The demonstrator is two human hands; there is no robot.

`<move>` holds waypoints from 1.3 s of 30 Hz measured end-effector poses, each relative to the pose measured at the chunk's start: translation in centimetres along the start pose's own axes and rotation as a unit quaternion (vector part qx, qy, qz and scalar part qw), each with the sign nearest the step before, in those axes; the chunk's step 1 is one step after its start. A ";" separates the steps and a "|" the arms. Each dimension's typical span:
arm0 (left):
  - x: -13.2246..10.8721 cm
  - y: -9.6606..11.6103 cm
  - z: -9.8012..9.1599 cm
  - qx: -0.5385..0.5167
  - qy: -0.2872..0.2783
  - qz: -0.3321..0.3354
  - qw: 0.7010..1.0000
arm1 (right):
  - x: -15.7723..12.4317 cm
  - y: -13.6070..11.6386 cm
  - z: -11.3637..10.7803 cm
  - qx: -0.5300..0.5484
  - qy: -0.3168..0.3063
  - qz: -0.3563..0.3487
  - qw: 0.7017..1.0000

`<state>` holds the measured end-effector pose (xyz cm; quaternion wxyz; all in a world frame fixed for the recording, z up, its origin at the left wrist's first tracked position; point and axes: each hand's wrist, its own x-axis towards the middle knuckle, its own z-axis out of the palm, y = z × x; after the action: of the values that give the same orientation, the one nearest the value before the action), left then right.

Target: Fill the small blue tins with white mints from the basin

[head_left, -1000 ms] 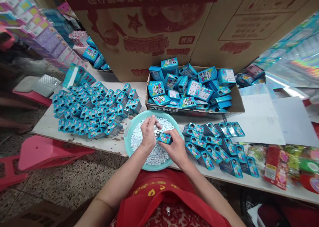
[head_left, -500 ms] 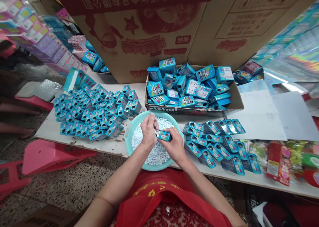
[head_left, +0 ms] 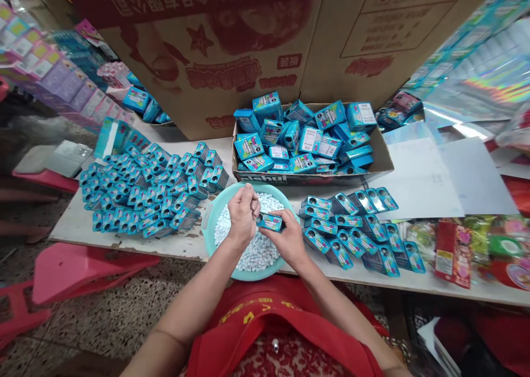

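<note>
Over a mint-green basin of small pale candies, both my hands are close together. My right hand grips a small blue candy tin, which lies on its side with the printed face up. Against the tin's left end is my left hand, its fingers curled closed; what they hold is hidden. Standing tins with dark round holes in their tops are grouped right of the basin. A larger crowd of such tins stands to the left.
Behind the basin, an open carton is heaped with blue tins. A tall cardboard box rises behind it. White sheets and bright packets lie on the right. A pink stool is at the left front.
The view has shifted slightly, so the table's contents sit further left. My hands stay together at the tin; pale candies seen between them before are now hidden by my left hand.
</note>
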<state>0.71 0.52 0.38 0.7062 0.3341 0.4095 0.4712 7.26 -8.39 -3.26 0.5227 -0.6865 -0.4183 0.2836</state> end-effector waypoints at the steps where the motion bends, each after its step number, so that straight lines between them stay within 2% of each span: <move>1: -0.1 0.1 0.1 0.002 -0.002 -0.006 1.000 | 0.0 0.0 0.0 0.000 0.001 0.002 1.000; 7: -0.5 0.8 0.0 -0.005 -0.004 -0.026 1.000 | -0.3 0.3 -0.7 0.047 0.002 0.045 0.998; 11: 0.7 0.2 -2.2 0.050 0.028 -0.003 0.998 | -2.3 0.2 -4.3 0.100 0.025 0.055 0.993; 13: 1.7 -1.1 -4.2 0.182 0.040 0.013 0.982 | -4.2 0.5 -6.7 0.074 0.052 0.058 0.994; 14: 2.3 -2.0 -5.3 0.285 0.030 0.021 0.958 | -5.3 0.9 -7.9 0.045 0.069 0.064 0.995; 15: 2.7 -3.0 -6.3 0.403 -0.007 0.023 0.915 | -6.5 1.5 -8.9 0.009 0.088 0.075 0.993; 17: 3.4 -5.0 -7.9 0.601 -0.080 0.014 0.795 | -8.8 3.0 -10.4 -0.059 0.124 0.096 0.986; 19: 3.8 -6.7 -8.7 0.720 -0.118 -0.004 0.684 | -10.6 5.0 -10.9 -0.106 0.142 0.100 0.979; 21: 3.9 -7.7 -8.7 0.776 -0.122 -0.018 0.619 | -11.6 7.2 -10.2 -0.135 0.154 0.085 0.975; 23: 4.0 -8.0 -8.5 0.796 -0.119 -0.033 0.592 | -11.7 9.3 -8.7 -0.163 0.189 0.062 0.966; 27: 4.2 -7.7 -8.7 0.807 -0.134 -0.070 0.571 | -10.8 12.3 -5.4 -0.267 0.284 0.031 0.921; 29: 4.1 -7.6 -9.1 0.810 -0.146 -0.082 0.563 | -10.7 12.8 -4.6 -0.313 0.297 0.020 0.902; 31: 4.0 -7.7 -9.2 0.803 -0.143 -0.099 0.570 | -10.9 12.4 -4.7 -0.336 0.298 0.006 0.894; 35: 3.9 -8.5 -8.3 0.767 -0.094 -0.143 0.618 | -9.7 9.3 -6.9 -0.338 0.283 -0.043 0.897; 37: 4.0 -8.8 -7.7 0.734 -0.074 -0.155 0.657 | -6.7 7.1 -8.8 -0.327 0.275 -0.075 0.901; 39: 4.1 -9.0 -7.2 0.689 -0.065 -0.160 0.704 | -1.6 5.3 -10.8 -0.305 0.271 -0.110 0.906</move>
<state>-1.28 1.97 -11.61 0.3692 0.6869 0.6202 -0.0850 16.87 -15.53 -5.27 0.4091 -0.8123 -0.3997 -0.1141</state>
